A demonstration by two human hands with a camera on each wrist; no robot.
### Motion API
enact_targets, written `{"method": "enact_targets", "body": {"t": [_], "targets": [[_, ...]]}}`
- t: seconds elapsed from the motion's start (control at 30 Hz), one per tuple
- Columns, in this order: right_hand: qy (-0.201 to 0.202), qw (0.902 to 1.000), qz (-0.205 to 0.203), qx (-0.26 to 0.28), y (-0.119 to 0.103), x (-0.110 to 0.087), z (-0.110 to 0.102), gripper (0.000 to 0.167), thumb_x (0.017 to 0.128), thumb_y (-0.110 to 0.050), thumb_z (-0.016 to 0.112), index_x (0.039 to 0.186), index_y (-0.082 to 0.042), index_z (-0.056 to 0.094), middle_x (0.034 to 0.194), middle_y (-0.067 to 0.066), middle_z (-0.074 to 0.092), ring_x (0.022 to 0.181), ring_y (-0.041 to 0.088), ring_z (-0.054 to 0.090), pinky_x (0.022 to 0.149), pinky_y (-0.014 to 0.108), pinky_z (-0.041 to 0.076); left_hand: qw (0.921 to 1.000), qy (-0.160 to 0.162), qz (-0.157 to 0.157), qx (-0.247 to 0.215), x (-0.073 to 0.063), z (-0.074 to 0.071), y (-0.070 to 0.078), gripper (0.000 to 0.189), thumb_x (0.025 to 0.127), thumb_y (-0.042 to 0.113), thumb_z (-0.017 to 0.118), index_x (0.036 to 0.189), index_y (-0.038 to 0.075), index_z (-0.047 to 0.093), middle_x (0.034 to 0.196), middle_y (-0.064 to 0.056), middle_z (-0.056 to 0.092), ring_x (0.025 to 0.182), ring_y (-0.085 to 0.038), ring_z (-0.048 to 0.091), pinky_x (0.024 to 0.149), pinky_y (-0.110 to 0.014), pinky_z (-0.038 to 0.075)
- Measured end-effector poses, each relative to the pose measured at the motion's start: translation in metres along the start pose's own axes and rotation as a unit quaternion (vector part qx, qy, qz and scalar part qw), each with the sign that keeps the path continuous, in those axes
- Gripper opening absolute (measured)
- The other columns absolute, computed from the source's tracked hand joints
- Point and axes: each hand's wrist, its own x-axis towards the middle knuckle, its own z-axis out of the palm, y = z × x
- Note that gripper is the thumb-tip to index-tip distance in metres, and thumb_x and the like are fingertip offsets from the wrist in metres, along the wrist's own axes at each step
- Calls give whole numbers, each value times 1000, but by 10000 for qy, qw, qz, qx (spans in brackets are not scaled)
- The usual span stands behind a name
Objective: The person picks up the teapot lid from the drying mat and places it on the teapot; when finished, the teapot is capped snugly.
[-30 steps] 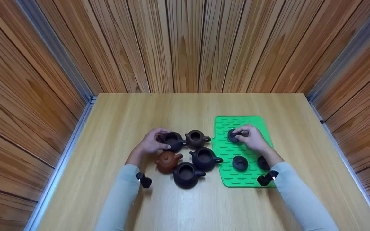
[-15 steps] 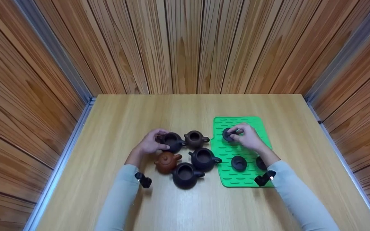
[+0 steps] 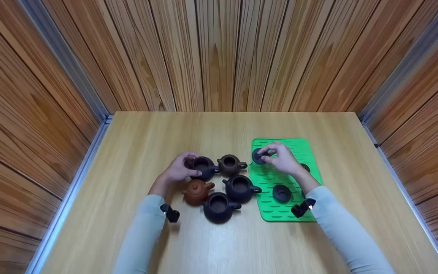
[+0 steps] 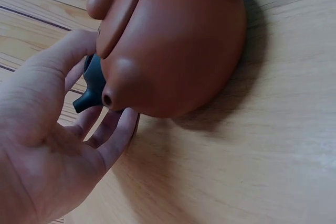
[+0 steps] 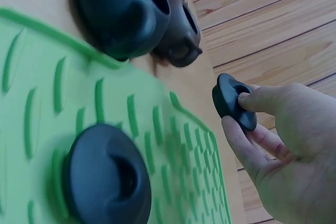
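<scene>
My left hand holds a lidless black teapot by its spout side, thumb in front and fingers behind. In the left wrist view its dark spout shows between my fingers, mostly hidden by the orange-brown teapot. My right hand pinches a black teapot lid between thumb and fingers, raised above the far left of the green mat. Just left of that lid stands a small brown lidless teapot.
Two more lidless black teapots stand near the lidded orange-brown one. Another black lid lies on the mat, and a further lid shows partly behind my right forearm. Wooden panels rise behind the table.
My right hand has carried the black lid leftward and slightly away, toward the mat's left edge. A lid on the mat behind the right forearm has come into view. My left hand has stayed put.
</scene>
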Motion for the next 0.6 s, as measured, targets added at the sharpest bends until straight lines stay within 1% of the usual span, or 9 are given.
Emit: {"method": "enact_targets", "body": {"t": [0.13, 0.27, 0.43, 0.5, 0.6], "targets": [[-45, 10000, -44, 26, -10, 6, 7, 15, 102, -3, 80, 115, -4, 85, 132, 26, 71, 114, 41, 70, 96, 41, 52, 10000, 80, -38, -45, 0, 1, 0, 52, 95, 0, 85, 142, -3, 63, 147, -30, 66, 146, -46, 59, 129, -55, 42], [-123, 9999, -57, 81, -22, 11, 15, 15, 102, -4, 80, 116, -5, 85, 134, 25, 71, 115, 42, 70, 99, 46, 53, 9999, 15, -118, -20, -2, 0, 1, 51, 97, 1, 85, 142, 0, 64, 149, -29, 66, 146, -45, 58, 129, -56, 42], [-171, 9996, -156, 150, -36, 15, 25, 15, 101, -3, 80, 116, -3, 85, 131, 25, 71, 115, 42, 70, 103, 51, 54, 9999, -58, -150, 14, -1, -2, 0, 51, 98, 3, 84, 145, 2, 64, 150, -28, 67, 147, -44, 59, 130, -56, 42], [-187, 9995, -200, 156, -42, 17, 28, 16, 101, -3, 80, 116, -2, 84, 128, 25, 70, 115, 41, 70, 100, 48, 55, 9999, -66, -133, 7, 0, -2, 0, 51, 98, 4, 85, 145, 3, 64, 150, -27, 68, 147, -44, 59, 130, -57, 42], [-207, 9994, -206, 174, -49, 19, 33, 16, 101, -3, 81, 116, -2, 84, 124, 22, 69, 113, 38, 70, 92, 39, 53, 9999, -57, -86, -14, -1, -2, 0, 51, 97, 3, 86, 144, 3, 65, 151, -27, 68, 148, -44, 59, 130, -57, 42]]}}
